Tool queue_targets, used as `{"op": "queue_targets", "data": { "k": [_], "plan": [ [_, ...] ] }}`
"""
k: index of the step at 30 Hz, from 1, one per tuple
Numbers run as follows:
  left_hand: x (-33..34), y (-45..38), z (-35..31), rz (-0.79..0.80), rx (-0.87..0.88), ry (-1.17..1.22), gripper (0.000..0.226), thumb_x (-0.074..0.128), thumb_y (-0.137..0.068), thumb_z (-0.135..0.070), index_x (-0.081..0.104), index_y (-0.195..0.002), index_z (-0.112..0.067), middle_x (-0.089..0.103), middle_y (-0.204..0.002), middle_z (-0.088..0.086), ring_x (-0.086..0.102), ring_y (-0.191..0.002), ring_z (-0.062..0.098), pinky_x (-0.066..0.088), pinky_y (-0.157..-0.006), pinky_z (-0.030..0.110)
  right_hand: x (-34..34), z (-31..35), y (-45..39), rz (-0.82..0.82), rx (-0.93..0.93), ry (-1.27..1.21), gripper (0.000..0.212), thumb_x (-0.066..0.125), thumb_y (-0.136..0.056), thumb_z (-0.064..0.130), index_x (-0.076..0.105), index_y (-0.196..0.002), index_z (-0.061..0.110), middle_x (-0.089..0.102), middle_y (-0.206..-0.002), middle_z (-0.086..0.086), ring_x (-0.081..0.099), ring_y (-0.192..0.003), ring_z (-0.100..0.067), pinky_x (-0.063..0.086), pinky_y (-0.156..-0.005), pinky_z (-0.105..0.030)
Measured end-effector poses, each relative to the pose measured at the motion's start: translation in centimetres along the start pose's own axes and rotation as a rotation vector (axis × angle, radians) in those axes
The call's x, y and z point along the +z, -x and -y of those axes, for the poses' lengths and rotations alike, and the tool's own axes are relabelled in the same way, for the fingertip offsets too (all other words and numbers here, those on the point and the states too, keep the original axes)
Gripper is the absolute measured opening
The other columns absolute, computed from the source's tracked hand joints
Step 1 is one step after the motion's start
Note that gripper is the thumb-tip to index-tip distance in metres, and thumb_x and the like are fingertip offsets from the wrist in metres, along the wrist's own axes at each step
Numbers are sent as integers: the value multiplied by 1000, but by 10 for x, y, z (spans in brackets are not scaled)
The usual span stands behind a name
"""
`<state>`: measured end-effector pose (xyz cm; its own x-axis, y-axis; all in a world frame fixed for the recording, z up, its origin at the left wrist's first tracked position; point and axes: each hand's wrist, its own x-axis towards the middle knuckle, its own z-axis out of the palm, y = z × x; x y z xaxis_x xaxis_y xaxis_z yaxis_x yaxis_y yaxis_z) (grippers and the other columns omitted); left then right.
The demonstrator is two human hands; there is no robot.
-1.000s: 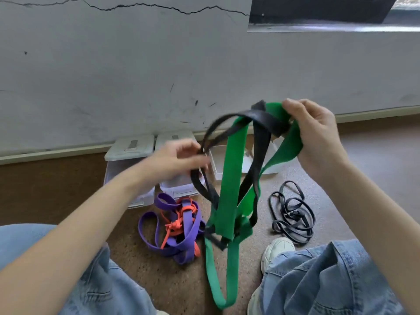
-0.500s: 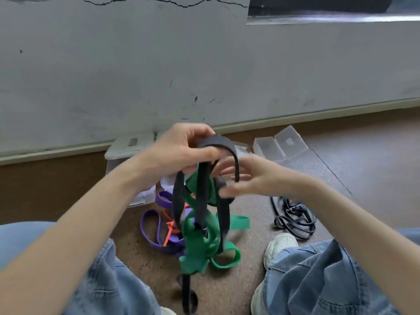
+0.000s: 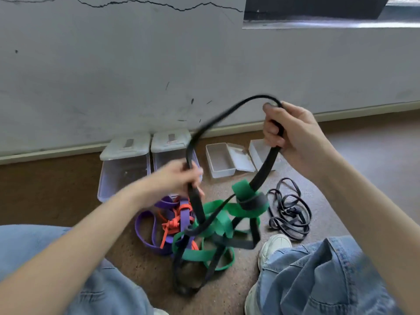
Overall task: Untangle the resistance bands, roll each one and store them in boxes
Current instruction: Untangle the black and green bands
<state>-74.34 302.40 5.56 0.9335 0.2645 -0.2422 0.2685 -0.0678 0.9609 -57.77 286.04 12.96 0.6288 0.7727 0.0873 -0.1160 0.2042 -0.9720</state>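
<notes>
Head view: blurred left hand (image 3: pixel 179 178) and right hand (image 3: pixel 288 130) grip one black band (image 3: pixel 218 117), tangled with one green band (image 3: pixel 216 221).

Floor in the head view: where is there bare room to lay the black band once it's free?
Bare carpet lies right of the open small boxes, beyond the thin black coil. More bare floor lies left of the lidded boxes. Crowded: between the knees, with the green-black tangle and purple-orange tangle.
</notes>
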Motion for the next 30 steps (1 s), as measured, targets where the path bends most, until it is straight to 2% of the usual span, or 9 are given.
{"op": "queue_targets", "data": {
  "k": [4, 8, 11, 14, 17, 21, 24, 28, 30],
  "plan": [
    [-29, -3, -38, -191, 152, 443, 19, 50, -94, -29, 48, -83, -15, 40, -53, -7, 37, -38, 4, 43, -41, 19, -4, -11, 5, -13, 213, 140, 31, 47, -97, 26, 48, -72, 8, 35, -55, -1, 24, -37, -6, 16, -40, -20],
    [-22, -8, -13, -358, -77, -235, 18, 41, -100, -21, 46, -84, -16, 33, -63, 0, 34, -46, 9, 33, -46, 20, 7, -4, 7, 131, 231, -36, 31, 45, -98, 30, 50, -79, 6, 43, -53, -1, 29, -38, -10, 23, -41, -20],
    [-5, -10, -14, -275, -64, -68, 13, 40, -100, -16, 50, -93, -11, 29, -64, -1, 30, -50, 8, 29, -48, 19, 14, -9, 10, 254, 242, 564, 23, 56, -92, 28, 58, -97, 5, 59, -74, 2, 50, -63, -14, 41, -60, -20],
    [-3, -7, -44, -235, 95, 251, 17, 42, -92, 5, 55, -93, -7, 34, -61, -2, 33, -44, 2, 32, -43, 15, 13, -21, 11, 310, 376, 1043, 54, 70, -81, 32, 45, -126, 17, 56, -113, 4, 56, -97, -10, 46, -78, -23],
    [12, 5, -53, -116, 79, 31, 19, 51, -81, 4, 55, -91, -11, 42, -67, 3, 38, -48, 5, 34, -50, 19, 22, -24, 14, 345, 260, 884, 68, 75, -74, 31, 40, -132, 25, 54, -123, 6, 59, -94, -9, 52, -81, -27],
    [26, 4, -54, -123, 99, -83, 29, 49, -82, 8, 55, -90, -19, 55, -71, -4, 48, -55, 2, 39, -58, 18, 33, -26, 14, 362, 98, 788, 30, 72, -79, 18, 57, -104, 13, 68, -95, -17, 62, -72, -31, 48, -60, -33],
    [19, -2, -42, -250, 162, -125, 21, 65, -82, -3, 53, -89, -18, 62, -89, 1, 60, -81, 12, 48, -74, 23, 30, -20, 13, 241, -33, 770, 9, 71, -80, 14, 66, -86, 10, 70, -77, -12, 64, -66, -19, 51, -61, -26],
    [41, 1, 3, 125, 65, -279, 39, 72, -81, -22, 56, -116, -21, 61, -117, -11, 58, -106, -2, 46, -93, 18, 32, -11, 17, 278, -51, 144, 7, 63, -81, 4, 64, -88, 3, 69, -79, -9, 68, -73, -18, 57, -69, -27],
    [58, 3, 21, 206, 31, -278, 22, 67, -86, -21, 61, -106, -15, 64, -114, 0, 59, -108, 11, 47, -93, 25, 32, -6, 17, 270, -79, -85, 9, 60, -83, 5, 64, -90, 2, 70, -83, -10, 68, -78, -20, 57, -71, -28]
  ]
}}
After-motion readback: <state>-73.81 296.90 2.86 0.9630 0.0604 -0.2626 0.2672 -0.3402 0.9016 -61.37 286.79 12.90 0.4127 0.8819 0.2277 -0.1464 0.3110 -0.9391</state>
